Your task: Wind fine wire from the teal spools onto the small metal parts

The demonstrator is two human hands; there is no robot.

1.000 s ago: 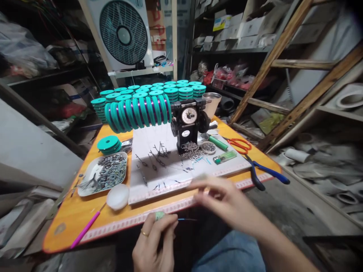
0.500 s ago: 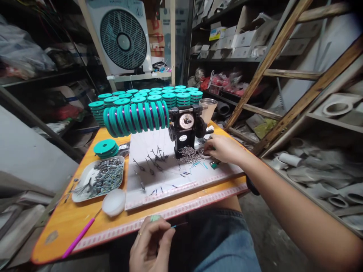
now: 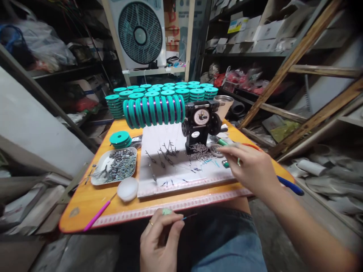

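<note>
Below the table's front edge, my left hand [image 3: 161,238] pinches a thin needle-like piece [image 3: 190,217] with a blue part near the fingertips. My right hand [image 3: 249,166] is raised just right of a small round dish [image 3: 216,150] of tiny parts; its fingers are pressed together, and what they hold, if anything, is too small to make out. A pile of small metal beads [image 3: 200,152] lies beside the dish, at the foot of a black winding machine [image 3: 198,130]. Teal spools [image 3: 154,110] wound with purple line sit in a row on its shaft.
On the orange table [image 3: 70,223] stand a white tray [image 3: 95,177] of metal parts, a white cup [image 3: 127,189] and a magenta-handled tool [image 3: 98,215]. Stacked teal discs [image 3: 120,139] lie behind the tray. A blue-handled tool [image 3: 290,185] rests at the right edge.
My right hand has drawn back from the small dish toward the right front, uncovering the dish and the coloured tool handles. The whole view has shifted, while my left hand keeps its pinch.
</note>
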